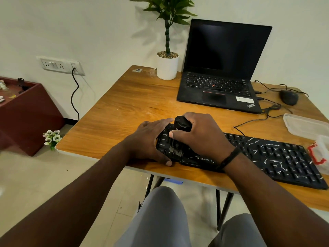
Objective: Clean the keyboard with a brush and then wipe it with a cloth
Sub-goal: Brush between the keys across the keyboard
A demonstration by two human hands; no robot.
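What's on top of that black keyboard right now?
White scraps litter the keyboard across its right half. At its left end, the left hand rests on it and the right hand grips a brush, hiding the keys beneath.

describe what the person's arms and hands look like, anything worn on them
Both forearms are bare, with no sleeves in view. The right hand has a thin black band around its wrist. The left hand wears nothing: no ring, watch or glove shows. Nails look short and plain on both.
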